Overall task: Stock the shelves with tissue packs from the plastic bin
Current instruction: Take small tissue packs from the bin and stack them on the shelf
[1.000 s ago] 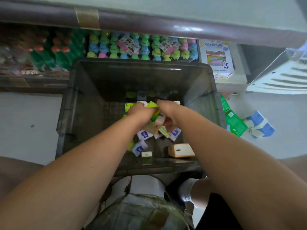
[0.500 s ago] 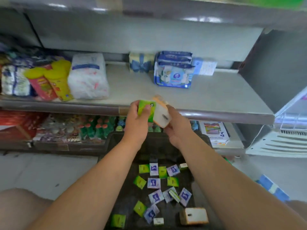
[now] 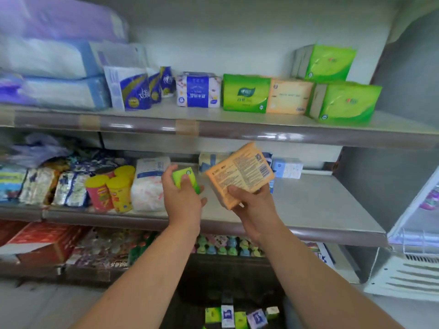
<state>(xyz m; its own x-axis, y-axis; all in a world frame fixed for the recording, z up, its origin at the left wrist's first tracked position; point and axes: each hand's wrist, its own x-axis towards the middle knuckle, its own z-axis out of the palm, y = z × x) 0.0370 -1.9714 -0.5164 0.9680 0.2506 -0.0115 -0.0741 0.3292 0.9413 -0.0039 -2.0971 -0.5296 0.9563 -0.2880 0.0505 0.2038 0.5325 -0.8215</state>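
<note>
Fingers (image 3: 234,190) around orange tissue pack (image 3: 240,170)

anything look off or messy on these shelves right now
Minor only: on the top shelf the blue tissue pack looks upside down, its lettering inverted. The small packs in the bin lie at mixed angles.

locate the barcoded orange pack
Head view, right of centre: the right hand grips the orange pack in front of the middle shelf, beside the green pack in the left hand.
</note>
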